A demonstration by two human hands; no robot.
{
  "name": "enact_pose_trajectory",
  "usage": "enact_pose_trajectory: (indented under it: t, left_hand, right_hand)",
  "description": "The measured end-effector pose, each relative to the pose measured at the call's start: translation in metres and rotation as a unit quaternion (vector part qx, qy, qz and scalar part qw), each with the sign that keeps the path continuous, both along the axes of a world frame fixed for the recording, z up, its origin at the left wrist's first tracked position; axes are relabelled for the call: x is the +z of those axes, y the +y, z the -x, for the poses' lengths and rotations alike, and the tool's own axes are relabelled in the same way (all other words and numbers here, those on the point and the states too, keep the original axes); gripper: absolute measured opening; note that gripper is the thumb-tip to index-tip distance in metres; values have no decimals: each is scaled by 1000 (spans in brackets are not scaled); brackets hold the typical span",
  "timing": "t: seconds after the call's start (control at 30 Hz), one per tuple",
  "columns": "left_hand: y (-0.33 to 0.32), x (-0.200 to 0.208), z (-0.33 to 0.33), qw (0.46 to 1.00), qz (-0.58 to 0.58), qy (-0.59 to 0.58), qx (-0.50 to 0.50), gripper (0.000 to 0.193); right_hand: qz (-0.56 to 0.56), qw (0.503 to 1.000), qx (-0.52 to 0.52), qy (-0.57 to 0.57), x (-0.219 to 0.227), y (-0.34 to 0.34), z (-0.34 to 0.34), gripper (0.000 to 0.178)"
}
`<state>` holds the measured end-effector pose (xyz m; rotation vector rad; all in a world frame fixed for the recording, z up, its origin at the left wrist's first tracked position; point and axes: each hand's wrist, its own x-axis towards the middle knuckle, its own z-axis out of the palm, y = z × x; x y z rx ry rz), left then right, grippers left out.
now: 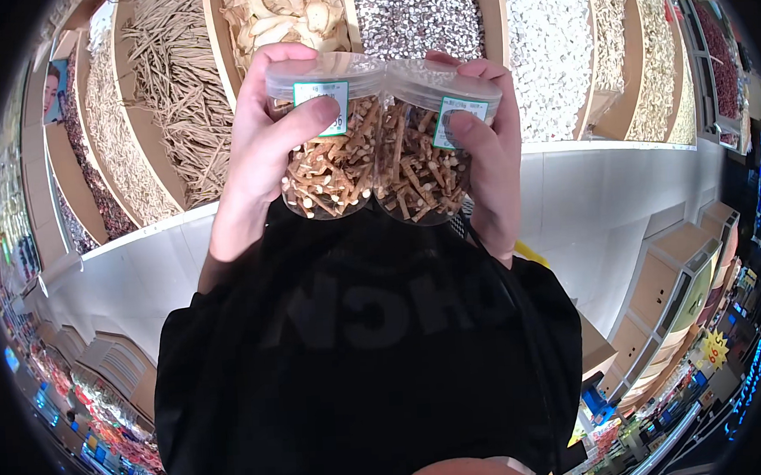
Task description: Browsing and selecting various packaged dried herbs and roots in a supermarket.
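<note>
Two clear plastic jars with lids are held side by side in front of my chest, touching each other. My left hand (260, 149) is wrapped round the left jar (330, 171), its thumb lying over a white label with a green border. Round the right jar (420, 171) is my right hand (492, 146), its thumb likewise on a label. Short brown root-like sticks with pale cut ends fill most of both jars. The jars lean slightly away from each other at their lower ends less than at their lids; fingers behind them are mostly hidden.
Beyond the jars runs a display of wooden bins: brown dried sticks (179, 85), pale dried slices (287, 19), dark-and-white pieces (420, 16) and white pieces (547, 48). A white counter front (569, 219) lies below them. Wooden cabinets (666, 274) stand at the right.
</note>
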<state>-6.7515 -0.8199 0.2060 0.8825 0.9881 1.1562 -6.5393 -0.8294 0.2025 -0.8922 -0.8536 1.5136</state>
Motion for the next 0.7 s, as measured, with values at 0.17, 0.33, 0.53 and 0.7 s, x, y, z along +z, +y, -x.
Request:
enact_pose_trajectory:
  t: [0.17, 0.33, 0.53, 0.7]
  left_hand:
    - [-1, 0, -1, 1000, -7, -17, -12, 48]
    - [-3, -2, -1, 999, -33, -4, -6, 47]
    - [-6, -7, -4, 1000, -13, 4, 7, 44]
    - [-5, -5, -3, 999, -2, -33, -4, 44]
  right_hand:
    - [-32, 999, -5, -10, 1, -6, -1, 54]
    - [-19, 1000, -6, -19, 5, -8, 2, 56]
    - [-19, 998, -7, -67, 4, -9, -3, 55]
    - [-16, 997, -7, -70, 6, -10, 2, 55]
